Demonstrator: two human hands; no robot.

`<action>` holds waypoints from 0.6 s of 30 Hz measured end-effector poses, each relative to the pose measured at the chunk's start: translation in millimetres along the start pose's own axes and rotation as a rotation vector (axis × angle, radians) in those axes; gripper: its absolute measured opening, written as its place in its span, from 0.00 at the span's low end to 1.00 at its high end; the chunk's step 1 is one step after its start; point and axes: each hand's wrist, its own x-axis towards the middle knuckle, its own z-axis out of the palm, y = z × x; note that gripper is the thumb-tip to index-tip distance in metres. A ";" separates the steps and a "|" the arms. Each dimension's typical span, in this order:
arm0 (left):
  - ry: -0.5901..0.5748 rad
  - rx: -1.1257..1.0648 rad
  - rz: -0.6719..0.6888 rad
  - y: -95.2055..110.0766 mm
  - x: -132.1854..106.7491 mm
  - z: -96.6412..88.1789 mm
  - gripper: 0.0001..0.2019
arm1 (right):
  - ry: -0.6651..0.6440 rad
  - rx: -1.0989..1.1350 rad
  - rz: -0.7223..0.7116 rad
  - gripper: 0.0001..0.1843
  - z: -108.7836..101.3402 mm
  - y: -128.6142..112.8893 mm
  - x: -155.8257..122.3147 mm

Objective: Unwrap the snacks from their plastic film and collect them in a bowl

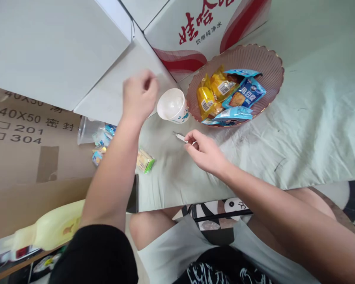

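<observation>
My left hand [140, 94], slightly blurred, is raised in front of a white box, left of the paper cup. Its fingers are curled closed; whatever they may hold is hidden. My right hand [205, 152] is closed in a pinch around a slim white pen-like tool [181, 137] with a grey tip, which points left just below the cup. The white paper cup [173, 105] with a blue print stands upright between my hands, beside the fruit bowl. A small wrapped snack with a green end [145, 161] lies on the cloth near my left forearm.
A ribbed pinkish bowl [272, 75] holds yellow and blue snack packets. White cartons [207, 35] stand behind, and a brown cardboard box [20, 157] at left. A clear container [85, 132] with wrapped sweets and a pale yellow bottle [57, 225] are also on the left. A green cloth [313, 130] covers the table.
</observation>
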 end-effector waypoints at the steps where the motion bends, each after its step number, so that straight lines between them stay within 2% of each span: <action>1: 0.055 -0.018 -0.014 -4.9 -21.7 -13.4 0.09 | 0.014 -0.055 -0.025 0.05 -0.3 1.8 -0.6; 2: 0.123 0.004 -0.053 -12.9 -46.4 -24.4 0.09 | 0.037 -0.135 -0.060 0.06 -0.1 4.0 -1.6; 4: 0.099 0.135 -0.161 -36.3 -99.4 -37.6 0.05 | 0.090 -0.364 -0.147 0.07 1.7 10.0 -4.5; 5: -0.004 0.210 -0.241 -49.5 -124.9 -40.4 0.11 | 0.112 -0.493 -0.184 0.08 3.2 13.7 -6.3; 7: -0.305 0.282 -0.395 -73.0 -168.1 -41.6 0.28 | 0.123 -0.713 -0.220 0.11 6.8 22.1 -9.3; 8: -0.427 0.280 -0.436 -81.4 -184.0 -41.6 0.33 | 0.112 -0.797 -0.230 0.12 8.9 26.2 -10.0; 9: -0.488 0.259 -0.451 -87.1 -195.7 -42.1 0.33 | 0.099 -0.863 -0.238 0.13 11.0 30.1 -9.9; 11: -0.455 0.147 -0.443 -90.9 -207.8 -45.9 0.26 | 0.080 -0.944 -0.247 0.14 14.8 36.3 -7.2; 13: -0.317 -0.113 -0.453 -87.1 -211.2 -52.7 0.19 | 0.093 -0.981 -0.244 0.14 17.1 39.9 -2.1; 16: -0.120 -0.780 -0.555 -74.4 -217.7 -59.1 0.16 | 0.132 -1.008 -0.251 0.15 16.5 40.1 4.9; 18: -0.071 -1.230 -0.616 -64.3 -227.5 -55.3 0.20 | 0.152 -0.973 -0.267 0.17 14.3 37.9 5.3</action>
